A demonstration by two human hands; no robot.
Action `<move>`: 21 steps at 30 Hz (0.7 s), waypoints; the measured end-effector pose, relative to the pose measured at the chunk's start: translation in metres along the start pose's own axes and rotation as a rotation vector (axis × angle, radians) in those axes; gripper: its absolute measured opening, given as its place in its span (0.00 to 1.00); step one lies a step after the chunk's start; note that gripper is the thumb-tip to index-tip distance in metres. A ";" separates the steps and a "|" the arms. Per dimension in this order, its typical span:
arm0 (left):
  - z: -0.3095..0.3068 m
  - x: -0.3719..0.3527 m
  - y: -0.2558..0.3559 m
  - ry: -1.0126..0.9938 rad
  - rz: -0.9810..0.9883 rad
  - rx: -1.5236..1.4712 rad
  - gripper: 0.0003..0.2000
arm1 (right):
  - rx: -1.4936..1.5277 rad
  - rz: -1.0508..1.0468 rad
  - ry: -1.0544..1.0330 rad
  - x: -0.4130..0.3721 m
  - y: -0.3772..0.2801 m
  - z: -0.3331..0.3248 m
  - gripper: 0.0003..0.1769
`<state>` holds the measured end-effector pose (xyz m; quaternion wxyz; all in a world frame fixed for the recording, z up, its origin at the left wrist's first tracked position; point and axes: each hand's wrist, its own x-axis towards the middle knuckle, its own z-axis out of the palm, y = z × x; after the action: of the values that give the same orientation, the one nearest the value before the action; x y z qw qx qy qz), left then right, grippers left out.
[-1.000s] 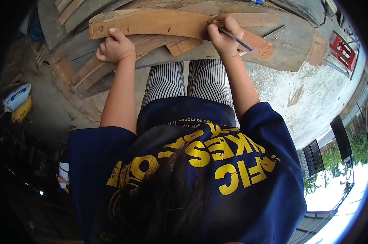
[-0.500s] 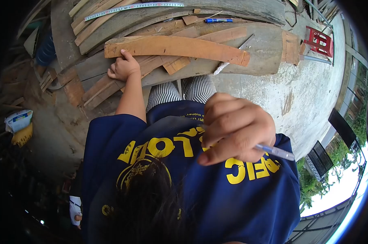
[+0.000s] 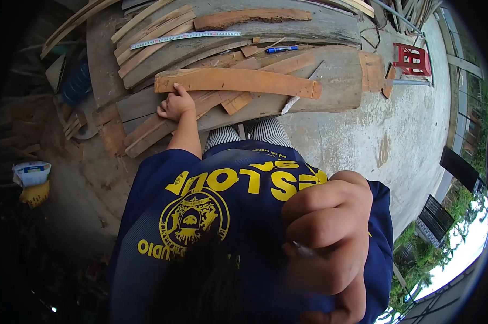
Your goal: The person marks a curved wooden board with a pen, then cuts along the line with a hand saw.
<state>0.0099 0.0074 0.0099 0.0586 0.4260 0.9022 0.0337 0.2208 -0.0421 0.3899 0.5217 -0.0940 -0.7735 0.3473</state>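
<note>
Curved plank (image 3: 238, 81) is laid across the bench (image 3: 341, 78), over loose boards (image 3: 152, 133), by which it is probably propped. Left hand (image 3: 176, 105) is set at the plank's left end: one finger is pressed on its face, the others are curled at its near edge, likely so sliding or rocking is prevented. Whether it's clamped from below: cannot tell. Plank's right end is unheld. Right hand (image 3: 330, 232) is raised well apart from the plank, on its near side, close to the camera; fingers are closed on a pen (image 3: 302, 249), only the tip exposed, so the plank's face is left unobstructed. Blue marker (image 3: 281, 49) is parked just beyond the plank, presumably for easy reach. Tape measure (image 3: 190, 36) is stretched farther beyond it, across wood strips (image 3: 141, 60), numbers up, so probably readable at a glance.
</note>
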 end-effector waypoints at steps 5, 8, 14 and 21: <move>0.004 0.000 -0.003 0.043 0.009 0.005 0.31 | 0.106 0.390 0.179 -0.034 0.042 -0.019 0.12; -0.001 0.000 0.000 0.038 0.003 -0.017 0.30 | -0.105 0.976 0.028 -0.095 0.128 -0.016 0.11; 0.000 0.000 -0.001 0.031 -0.005 -0.019 0.30 | -0.504 0.898 -0.184 -0.211 0.235 0.039 0.19; 0.000 0.001 0.000 0.025 -0.018 -0.020 0.29 | -0.816 0.968 -0.505 -0.211 0.255 0.061 0.56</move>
<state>0.0089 0.0080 0.0099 0.0519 0.4167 0.9063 0.0476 0.2049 0.0126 0.0583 0.0340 -0.5346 -0.8115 0.2334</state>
